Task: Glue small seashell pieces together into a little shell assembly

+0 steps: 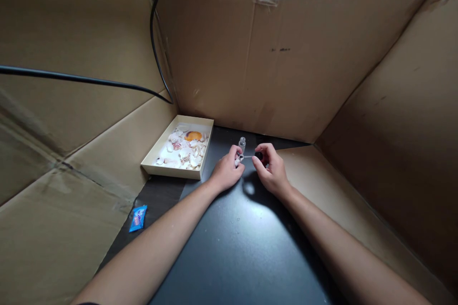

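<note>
My left hand [227, 170] is closed in a pinch on a small pale shell piece [237, 159] above the black tabletop [232, 248]. My right hand [272, 168] is closed on a small brush with a black cap [258, 156]; its thin stem reaches left to the shell. A small clear bottle [242, 143] stands upright on the table just behind the hands. A cream tray [171, 169] with several seashells, one of them orange [193, 136], lies to the left of my left hand.
Cardboard walls enclose the table on the left, back and right. A black cable [153, 33] runs along the left wall. A small blue packet [138, 218] lies at the table's left edge.
</note>
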A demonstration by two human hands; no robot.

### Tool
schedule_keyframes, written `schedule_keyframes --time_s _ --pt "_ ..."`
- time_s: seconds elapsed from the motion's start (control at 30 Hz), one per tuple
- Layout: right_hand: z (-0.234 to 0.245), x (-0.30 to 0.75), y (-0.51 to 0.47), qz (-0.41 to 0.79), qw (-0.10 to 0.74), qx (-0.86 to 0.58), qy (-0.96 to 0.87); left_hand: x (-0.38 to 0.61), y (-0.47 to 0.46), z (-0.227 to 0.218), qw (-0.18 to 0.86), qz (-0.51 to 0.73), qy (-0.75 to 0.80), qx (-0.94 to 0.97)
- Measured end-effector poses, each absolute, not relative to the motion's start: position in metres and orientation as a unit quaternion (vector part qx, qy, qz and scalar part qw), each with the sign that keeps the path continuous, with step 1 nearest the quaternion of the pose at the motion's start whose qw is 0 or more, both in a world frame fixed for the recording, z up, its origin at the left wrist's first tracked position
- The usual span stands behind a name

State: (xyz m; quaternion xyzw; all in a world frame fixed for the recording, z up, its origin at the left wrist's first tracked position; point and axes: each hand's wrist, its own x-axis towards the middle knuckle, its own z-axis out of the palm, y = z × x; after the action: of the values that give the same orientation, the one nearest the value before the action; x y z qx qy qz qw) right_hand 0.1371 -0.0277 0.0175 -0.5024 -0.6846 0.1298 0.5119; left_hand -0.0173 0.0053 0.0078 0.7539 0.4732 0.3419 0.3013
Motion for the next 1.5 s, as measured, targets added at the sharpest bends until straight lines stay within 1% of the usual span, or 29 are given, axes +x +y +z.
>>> schedule_keyframes --time_s 0.57,1.13,1.5 --pt "0.0193 0.1367 -0.0288 0.122 0.508 -0.498 -0.692 -0.0167 0.0061 0.0063 0.305 0.337 0.471 0.756" --pt "0.0194 0.1375 -0.0296 0.124 0.512 -0.488 -0.695 -0.0164 0.0063 0.0075 0.277 0.320 0.470 0.775" --pt "0.0216 0.1358 -0.0310 0.119 0.514 -0.492 -0.693 -0.0169 0.0048 0.0132 0.281 0.262 0.478 0.790"
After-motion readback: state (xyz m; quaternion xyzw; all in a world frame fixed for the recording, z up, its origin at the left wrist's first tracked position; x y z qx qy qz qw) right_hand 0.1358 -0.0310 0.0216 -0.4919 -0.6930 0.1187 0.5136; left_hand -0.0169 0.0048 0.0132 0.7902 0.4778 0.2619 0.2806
